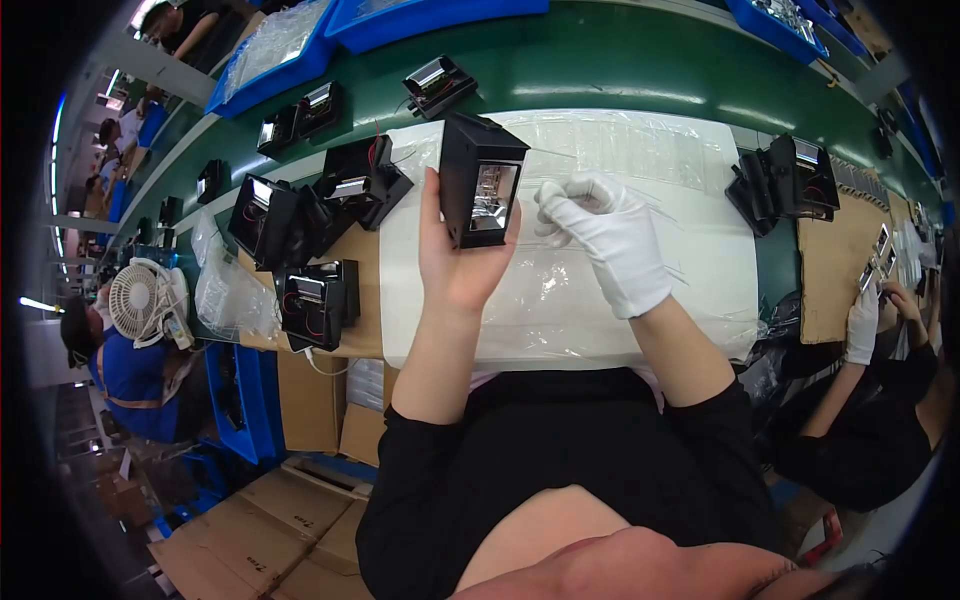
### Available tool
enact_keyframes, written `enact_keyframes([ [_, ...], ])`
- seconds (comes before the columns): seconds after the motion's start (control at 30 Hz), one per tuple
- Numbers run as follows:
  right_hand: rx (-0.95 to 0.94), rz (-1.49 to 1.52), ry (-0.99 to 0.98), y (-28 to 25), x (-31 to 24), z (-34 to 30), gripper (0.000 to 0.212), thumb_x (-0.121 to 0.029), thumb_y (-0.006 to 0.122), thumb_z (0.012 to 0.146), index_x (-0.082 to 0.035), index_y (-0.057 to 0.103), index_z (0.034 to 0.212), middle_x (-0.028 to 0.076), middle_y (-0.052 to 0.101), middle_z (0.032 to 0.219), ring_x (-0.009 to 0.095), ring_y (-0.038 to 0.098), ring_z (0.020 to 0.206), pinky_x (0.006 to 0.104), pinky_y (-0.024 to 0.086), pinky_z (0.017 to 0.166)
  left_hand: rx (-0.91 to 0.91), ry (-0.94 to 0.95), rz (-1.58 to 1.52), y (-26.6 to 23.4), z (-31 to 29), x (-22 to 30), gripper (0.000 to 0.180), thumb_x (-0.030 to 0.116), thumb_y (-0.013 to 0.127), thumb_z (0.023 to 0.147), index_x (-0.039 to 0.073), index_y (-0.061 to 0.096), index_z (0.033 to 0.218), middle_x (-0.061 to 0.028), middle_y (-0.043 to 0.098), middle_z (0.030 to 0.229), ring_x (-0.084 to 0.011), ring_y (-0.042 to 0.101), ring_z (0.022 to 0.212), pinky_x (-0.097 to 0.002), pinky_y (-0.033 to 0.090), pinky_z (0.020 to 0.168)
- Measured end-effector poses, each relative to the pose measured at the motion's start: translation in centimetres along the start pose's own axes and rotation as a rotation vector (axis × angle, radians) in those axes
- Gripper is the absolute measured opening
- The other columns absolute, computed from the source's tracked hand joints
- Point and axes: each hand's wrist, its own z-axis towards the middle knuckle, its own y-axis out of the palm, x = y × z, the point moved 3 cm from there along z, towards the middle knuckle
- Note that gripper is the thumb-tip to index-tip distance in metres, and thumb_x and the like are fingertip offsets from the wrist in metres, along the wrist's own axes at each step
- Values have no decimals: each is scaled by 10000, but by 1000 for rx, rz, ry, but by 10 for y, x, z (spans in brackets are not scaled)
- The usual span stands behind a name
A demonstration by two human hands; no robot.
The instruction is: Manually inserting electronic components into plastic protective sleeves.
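Black housings (pixel 318 303) sit around; left hand (pixel 456 268) grips box (pixel 482 182), right hand (pixel 612 238) pinches, contents unclear.

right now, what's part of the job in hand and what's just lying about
Likely the job's:
black box-shaped housing with shiny window, in bare left grip
white-gloved right grip
white flat sheet beneath

Likely just around:
round white fan
brown cardboard boxes
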Motion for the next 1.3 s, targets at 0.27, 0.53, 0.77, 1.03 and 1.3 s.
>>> enact_keyframes([
  [0.27, 45, -7, -10, -7, -4, 0, 94, -111, 701, 960, -23, 700, 994, 71, 712, 825, 114, 673, 744, 213, 536, 656, 15, -24, -79, -3, -1, -9, 317, 282, 583, 1040, 7, 662, 1176, -124, 713, 1194, -231, 701, 1031, -379, 537, 1025],
  [0.53, 39, 23, 13, -9, -7, -1, 129, -111, 727, 938, 2, 685, 983, 78, 699, 815, 115, 667, 699, 212, 559, 629, -43, -40, 14, 2, 4, -17, 321, 297, 571, 1048, 30, 663, 1199, -109, 709, 1216, -208, 705, 1048, -368, 562, 990],
  [0.77, -64, 55, -15, -14, 0, 3, 149, -127, 736, 936, 1, 660, 950, 82, 683, 802, 121, 675, 693, 214, 563, 605, 93, 38, 314, -1, 4, -22, 439, 376, 545, 1053, 27, 593, 1314, -119, 683, 1260, -224, 694, 1082, -325, 568, 973],
  [1.03, 17, 5, -8, -18, -2, 3, 70, -70, 676, 968, -32, 616, 973, 91, 681, 782, 187, 718, 709, 232, 576, 576, -14, -65, 85, 16, 2, -12, 334, 332, 555, 1053, 95, 657, 1265, -99, 699, 1264, -205, 709, 1069, -342, 573, 967],
  [1.3, -70, 138, -58, -18, -6, -6, 98, -68, 696, 955, -26, 611, 933, 96, 681, 804, 156, 708, 703, 226, 583, 595, 6, -30, 190, 23, 2, -12, 379, 360, 555, 1051, 66, 635, 1275, -113, 694, 1259, -213, 702, 1074, -325, 572, 946],
])
